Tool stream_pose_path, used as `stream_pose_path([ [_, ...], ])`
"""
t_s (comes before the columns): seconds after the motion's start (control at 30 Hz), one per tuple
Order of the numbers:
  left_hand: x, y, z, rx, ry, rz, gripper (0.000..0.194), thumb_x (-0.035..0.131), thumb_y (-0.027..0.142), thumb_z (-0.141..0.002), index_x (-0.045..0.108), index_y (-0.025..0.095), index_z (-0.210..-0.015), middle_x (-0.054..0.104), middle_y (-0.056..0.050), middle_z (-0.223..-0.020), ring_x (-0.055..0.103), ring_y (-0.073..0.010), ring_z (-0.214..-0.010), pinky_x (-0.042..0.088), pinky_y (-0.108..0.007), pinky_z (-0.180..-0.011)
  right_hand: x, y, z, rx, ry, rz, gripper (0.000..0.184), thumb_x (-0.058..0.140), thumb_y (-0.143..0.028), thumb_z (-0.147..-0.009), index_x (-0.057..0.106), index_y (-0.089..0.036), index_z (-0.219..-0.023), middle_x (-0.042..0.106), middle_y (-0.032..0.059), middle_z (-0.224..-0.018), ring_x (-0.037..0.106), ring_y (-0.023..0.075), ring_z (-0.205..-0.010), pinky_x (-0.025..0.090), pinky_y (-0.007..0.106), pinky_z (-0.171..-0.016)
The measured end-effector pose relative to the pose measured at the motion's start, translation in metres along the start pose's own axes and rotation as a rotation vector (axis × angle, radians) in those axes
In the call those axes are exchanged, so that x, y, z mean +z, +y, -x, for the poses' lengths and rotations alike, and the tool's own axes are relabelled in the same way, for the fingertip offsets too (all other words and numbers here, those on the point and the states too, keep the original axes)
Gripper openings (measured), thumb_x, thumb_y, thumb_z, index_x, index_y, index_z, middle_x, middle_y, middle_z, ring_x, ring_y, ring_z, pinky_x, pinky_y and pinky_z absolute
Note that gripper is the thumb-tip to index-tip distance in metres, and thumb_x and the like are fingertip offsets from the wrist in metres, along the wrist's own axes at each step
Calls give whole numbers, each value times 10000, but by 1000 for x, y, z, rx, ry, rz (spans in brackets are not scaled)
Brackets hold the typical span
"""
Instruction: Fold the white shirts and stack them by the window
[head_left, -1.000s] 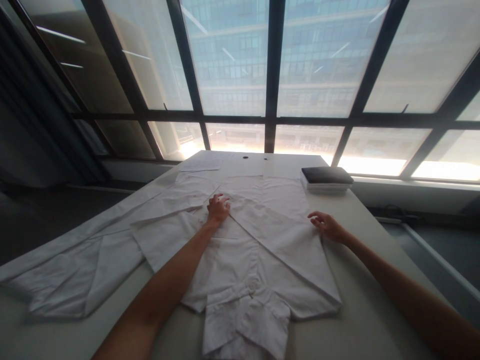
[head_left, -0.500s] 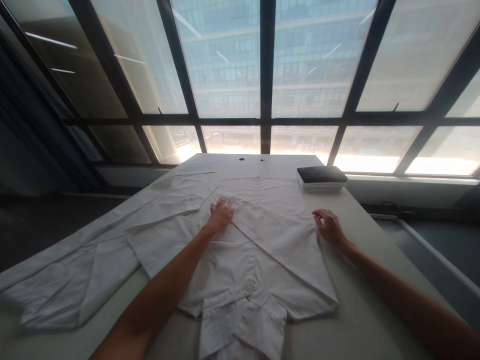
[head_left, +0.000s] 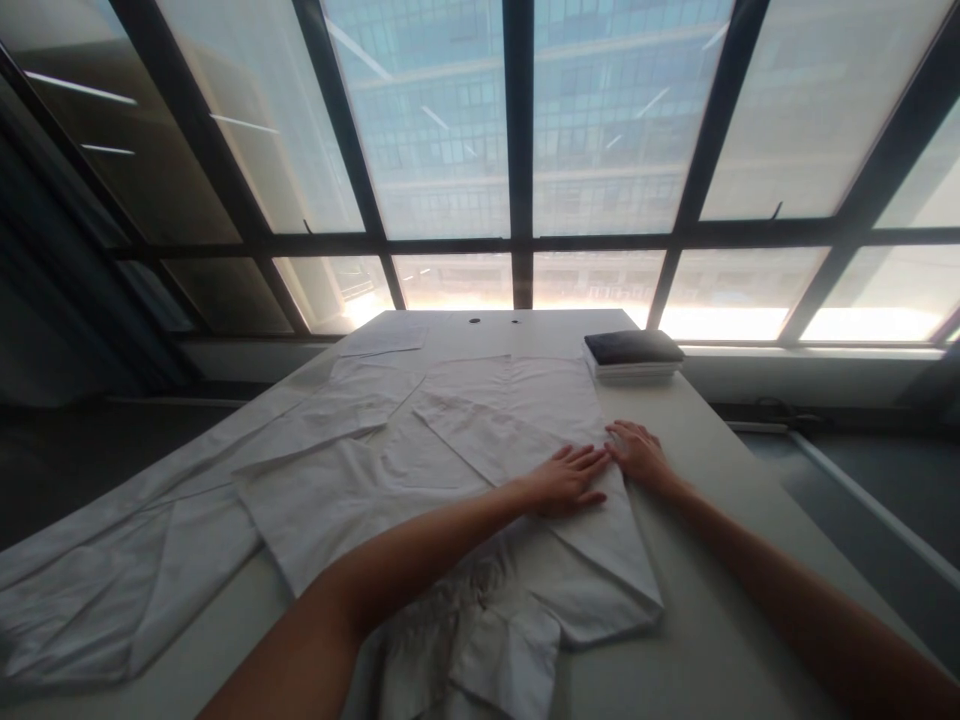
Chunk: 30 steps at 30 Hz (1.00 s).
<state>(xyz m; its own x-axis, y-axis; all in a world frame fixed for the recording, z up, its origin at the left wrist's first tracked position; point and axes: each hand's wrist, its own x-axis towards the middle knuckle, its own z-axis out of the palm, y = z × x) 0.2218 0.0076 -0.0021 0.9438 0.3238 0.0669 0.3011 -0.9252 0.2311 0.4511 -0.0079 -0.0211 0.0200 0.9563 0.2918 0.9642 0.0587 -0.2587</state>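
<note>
A white shirt (head_left: 420, 450) lies spread over the table, with one part folded diagonally across its body. Its gathered, narrower end (head_left: 502, 650) points toward me. My left hand (head_left: 568, 482) rests flat on the right part of the shirt, palm down and fingers spread. Beside it, my right hand (head_left: 637, 455) is at the shirt's right edge, fingers stretched out and touching the cloth, the fingertips close to those of my left hand. My left forearm covers part of the shirt's middle.
At the back right of the white table (head_left: 720, 560) is a folded stack (head_left: 634, 357), dark on top and white below. More white cloth (head_left: 112, 590) reaches to the left. A pale flat sheet (head_left: 384, 340) lies at the back left. Large windows (head_left: 450, 120) stand beyond.
My left hand has moved right across the shirt, from its middle to its right edge beside my right hand. The right hand has shifted only slightly. The view has turned a little.
</note>
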Motion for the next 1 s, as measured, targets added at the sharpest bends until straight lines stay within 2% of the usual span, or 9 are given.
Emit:
stream_pose_path([
  [0.23,-31,-87,52,-358,-45,-130,653,210,589,-1058,211,252,-1617,174,-61,-1671,118,-273,-1548,110,-528,-1230,-4,-4,4,-3,-35,39,419,475,-364,-991,608,-200,-1353,564,129,-1442,497,289,-1320,396,432,-1073],
  [0.37,-40,-116,69,-468,-17,-177,618,214,529,-1072,247,228,-1611,192,-66,-1667,142,-275,-1543,154,-495,-1231,-10,-8,3,14,-19,18,408,468,-315,-991,619,-171,-1341,585,148,-1418,515,286,-1312,390,430,-1094],
  [0.43,-38,-120,71,-460,3,-199,621,224,527,-1071,263,216,-1606,211,-70,-1663,157,-280,-1540,176,-499,-1227,-14,-24,4,-3,25,-18,402,438,-272,-994,632,-150,-1324,602,156,-1397,530,274,-1305,380,417,-1114],
  [0.5,-35,-120,71,-444,23,-220,621,227,529,-1070,279,213,-1601,229,-72,-1658,169,-284,-1537,191,-508,-1224,-15,-51,7,-86,49,-73,413,394,-244,-1002,638,-143,-1320,601,150,-1403,515,254,-1330,361,398,-1138],
  [0.57,-32,-118,71,-433,48,-238,616,228,527,-1070,301,211,-1594,248,-75,-1653,180,-284,-1535,195,-508,-1223,-12,-87,14,-238,-16,-133,445,358,-240,-1013,612,-121,-1359,577,148,-1437,463,234,-1386,333,373,-1165],
  [0.63,-31,-117,72,-425,72,-253,605,230,518,-1073,328,210,-1584,270,-77,-1646,198,-280,-1531,196,-503,-1225,-5,-121,23,-372,-107,-159,498,350,-273,-1024,508,-96,-1462,485,153,-1525,387,230,-1446,293,382,-1194],
  [0.73,-32,-116,74,-408,89,-262,578,228,489,-1079,359,213,-1570,296,-74,-1638,224,-267,-1525,210,-496,-1222,4,-149,38,-429,-200,-135,612,384,-370,-1022,368,-53,-1546,320,179,-1615,251,276,-1511,223,453,-1224],
  [0.8,-32,-116,74,-402,91,-261,571,234,482,-1080,369,213,-1565,304,-74,-1635,235,-265,-1522,220,-496,-1220,5,-146,45,-404,-234,-103,655,380,-425,-1024,337,-51,-1561,279,181,-1629,212,287,-1523,188,472,-1232],
  [1.0,-32,-117,72,-398,106,-252,558,270,478,-1075,397,219,-1552,331,-78,-1623,270,-275,-1510,244,-508,-1212,-11,-99,66,-339,-254,-28,652,343,-452,-1030,319,-103,-1581,252,131,-1643,205,250,-1526,168,441,-1243],
])
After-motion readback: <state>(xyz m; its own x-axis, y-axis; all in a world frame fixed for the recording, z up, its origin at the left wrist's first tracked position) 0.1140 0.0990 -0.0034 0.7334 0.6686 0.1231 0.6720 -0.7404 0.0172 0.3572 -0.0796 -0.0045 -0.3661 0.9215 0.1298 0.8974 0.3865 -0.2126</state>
